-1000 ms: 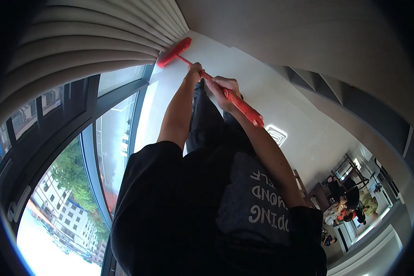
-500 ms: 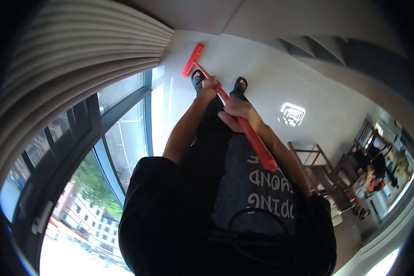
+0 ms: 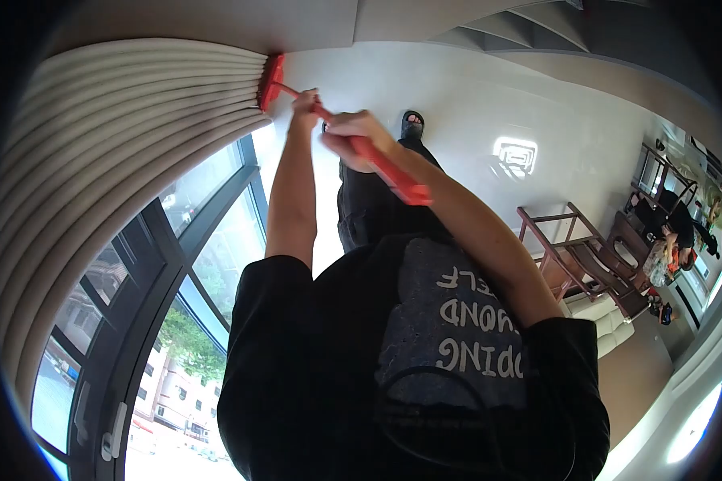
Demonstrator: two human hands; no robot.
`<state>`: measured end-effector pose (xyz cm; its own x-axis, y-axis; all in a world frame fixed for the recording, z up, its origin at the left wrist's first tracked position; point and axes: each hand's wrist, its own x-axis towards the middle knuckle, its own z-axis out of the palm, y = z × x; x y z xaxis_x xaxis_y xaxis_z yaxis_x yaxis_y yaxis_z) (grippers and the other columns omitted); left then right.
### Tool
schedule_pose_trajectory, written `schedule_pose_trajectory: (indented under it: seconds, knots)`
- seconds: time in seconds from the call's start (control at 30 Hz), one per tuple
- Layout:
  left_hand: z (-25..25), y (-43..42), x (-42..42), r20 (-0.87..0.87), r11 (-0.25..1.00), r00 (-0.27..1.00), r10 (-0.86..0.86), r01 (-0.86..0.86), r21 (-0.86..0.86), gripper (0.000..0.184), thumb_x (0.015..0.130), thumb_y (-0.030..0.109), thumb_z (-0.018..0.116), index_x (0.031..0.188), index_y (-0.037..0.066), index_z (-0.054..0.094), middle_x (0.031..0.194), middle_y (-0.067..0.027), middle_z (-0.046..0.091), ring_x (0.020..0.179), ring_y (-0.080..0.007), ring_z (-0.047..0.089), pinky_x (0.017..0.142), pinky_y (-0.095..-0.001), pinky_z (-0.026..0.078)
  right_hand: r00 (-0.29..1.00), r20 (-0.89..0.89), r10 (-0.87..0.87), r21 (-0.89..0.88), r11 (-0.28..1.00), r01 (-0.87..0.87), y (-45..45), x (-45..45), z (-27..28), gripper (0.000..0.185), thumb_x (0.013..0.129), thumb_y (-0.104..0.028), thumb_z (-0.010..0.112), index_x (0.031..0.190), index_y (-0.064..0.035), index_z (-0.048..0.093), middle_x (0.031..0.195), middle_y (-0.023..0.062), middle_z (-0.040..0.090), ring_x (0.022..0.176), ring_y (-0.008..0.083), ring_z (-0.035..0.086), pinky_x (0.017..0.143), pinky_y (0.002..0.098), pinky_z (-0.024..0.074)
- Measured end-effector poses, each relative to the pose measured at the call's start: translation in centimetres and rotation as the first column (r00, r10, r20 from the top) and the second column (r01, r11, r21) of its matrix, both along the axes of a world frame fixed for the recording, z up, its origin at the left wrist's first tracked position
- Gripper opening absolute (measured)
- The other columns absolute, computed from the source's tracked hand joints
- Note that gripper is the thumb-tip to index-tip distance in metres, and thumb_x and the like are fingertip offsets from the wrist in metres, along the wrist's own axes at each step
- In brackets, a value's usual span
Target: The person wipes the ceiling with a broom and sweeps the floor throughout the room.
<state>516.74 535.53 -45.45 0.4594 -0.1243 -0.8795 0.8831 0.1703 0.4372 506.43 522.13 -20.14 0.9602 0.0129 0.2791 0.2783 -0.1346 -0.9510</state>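
Observation:
A red broom slants across the view, its head [image 3: 271, 83] on the floor against the bottom of the curtain [image 3: 176, 84]. My left hand [image 3: 305, 103] is wrapped round the handle close to the broom head. Higher up, my right hand [image 3: 356, 138] grips the thicker red part of the handle [image 3: 393, 178], whose end points back toward my body. Slight blur softens my right hand. One foot in a black sandal [image 3: 412, 124] shows on the floor; the other is mostly hidden behind my hands.
The pale floor [image 3: 457, 88] reflects a bright light. To the left are the long pleated curtain and a dark-framed glass door [image 3: 148, 280]. Stair steps [image 3: 529, 28] rise at upper right. A brown wooden chair [image 3: 590, 264] stands at right, with a person [image 3: 674, 224] beyond.
The broom head has moved left across the floor, from beside my foot to the curtain. Both hands have shifted left and forward with the handle, keeping their grip.

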Motion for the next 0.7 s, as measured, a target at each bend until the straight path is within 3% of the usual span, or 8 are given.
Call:
schedule_pose_trajectory:
  seconds: [0.1, 0.17, 0.2, 0.23, 0.27, 0.3, 0.57, 0.7]
  knots:
    - [0.1, -4.5, -5.7, 0.013, 1.0, 1.0, 0.0, 0.0, -0.009, 0.008, 0.078, 0.009, 0.061, 0.073, 0.01, 0.055, 0.064, -0.003, 0.051, 0.056, -0.0152, 0.051, 0.051, -0.0318, 0.043, 0.981, -0.193, -0.005, -0.016, 1.0, 0.002, -4.1, -4.5, 1.7, 0.017, 0.075, 0.005, 0.058, 0.064, 0.0012, 0.046, 0.056, 0.0095, 0.041, 0.047, 0.0227, 0.041, 0.046, 0.0325, 0.031]
    - [-3.4, -5.5, -12.0, 0.581, 0.841, 0.613, -0.536, 0.451, 0.3, 0.009, 0.079, 0.011, 0.06, 0.072, 0.007, 0.057, 0.064, -0.0064, 0.053, 0.058, -0.0177, 0.055, 0.05, -0.0338, 0.044, 0.956, -0.289, 0.042, -0.081, 0.994, -0.068, -5.9, -7.6, 3.5, 0.022, 0.073, 0.006, 0.061, 0.061, -0.0001, 0.043, 0.056, 0.0106, 0.041, 0.047, 0.0242, 0.043, 0.047, 0.0337, 0.0309]
    - [-7.4, -7.3, -15.1, 0.53, 0.925, 0.762, -0.371, 0.35, 0.145, 0.011, 0.08, 0.011, 0.059, 0.072, 0.003, 0.057, 0.063, -0.0093, 0.054, 0.056, -0.0195, 0.056, 0.047, -0.0357, 0.044, 0.948, -0.313, 0.06, -0.136, 0.985, -0.107, -6.5, -9.2, 4.5, 0.028, 0.071, 0.005, 0.065, 0.057, -0.0011, 0.041, 0.055, 0.0118, 0.042, 0.048, 0.0259, 0.045, 0.047, 0.035, 0.0309]
    - [1.5, -9.8, -14.8, -0.055, 0.989, 0.991, -0.121, 0.125, 0.074, 0.008, 0.08, 0.006, 0.056, 0.074, 0.0, 0.056, 0.062, -0.011, 0.055, 0.05, -0.0214, 0.055, 0.045, -0.0364, 0.044, 0.956, -0.28, 0.084, -0.145, 0.981, -0.128, -6.9, -10.8, 4.8, 0.027, 0.071, 0.006, 0.065, 0.058, -0.0008, 0.042, 0.057, 0.0121, 0.044, 0.051, 0.0263, 0.047, 0.048, 0.0351, 0.0326]
    - [1.6, -10.1, -16.7, 0.028, 0.947, 0.952, -0.305, 0.301, 0.11, 0.006, 0.078, 0.004, 0.056, 0.076, -0.002, 0.054, 0.061, -0.0124, 0.056, 0.045, -0.0226, 0.053, 0.043, -0.0371, 0.044, 0.963, -0.25, 0.103, -0.156, 0.977, -0.145, -7.2, -12.4, 4.9, 0.025, 0.07, 0.006, 0.065, 0.059, -0.0005, 0.044, 0.058, 0.0124, 0.046, 0.053, 0.0267, 0.049, 0.049, 0.0352, 0.0343]
    - [4.5, -11.6, -17.6, -0.178, 0.973, 0.981, 0.073, -0.031, 0.228, 0.009, 0.079, 0.007, 0.054, 0.079, -0.002, 0.055, 0.061, -0.0138, 0.056, 0.045, -0.0237, 0.054, 0.042, -0.0378, 0.045, 0.964, -0.245, 0.103, -0.149, 0.978, -0.143, -7.5, -13.5, 5.2, 0.025, 0.07, 0.006, 0.065, 0.059, -0.0005, 0.044, 0.058, 0.0124, 0.046, 0.053, 0.0267, 0.049, 0.049, 0.0352, 0.0343]
    - [5.8, -7.0, -10.6, -0.126, 0.906, 0.899, 0.42, -0.422, 0.007, 0.014, 0.084, 0.018, 0.057, 0.083, 0.008, 0.048, 0.063, -0.0049, 0.049, 0.053, -0.0191, 0.053, 0.046, -0.0353, 0.047, 0.992, -0.098, 0.08, -0.064, 0.994, -0.087, -6.3, -10.0, 7.1, 0.018, 0.07, 0.009, 0.062, 0.065, 0.0011, 0.047, 0.06, 0.0125, 0.046, 0.056, 0.0315, 0.048, 0.055, 0.0391, 0.039]
    - [6.6, -3.2, -3.4, -0.065, 0.981, 0.98, 0.189, -0.186, 0.047, 0.034, 0.08, 0.034, 0.063, 0.087, 0.009, 0.041, 0.065, -0.0051, 0.044, 0.053, -0.0167, 0.043, 0.05, -0.0305, 0.043, 1.0, -0.019, 0.022, -0.095, 0.995, -0.024, -2.1, -5.4, 1.0, 0.028, 0.069, -0.001, 0.065, 0.059, -0.0036, 0.039, 0.055, 0.0119, 0.044, 0.053, 0.0305, 0.047, 0.051, 0.0374, 0.037]
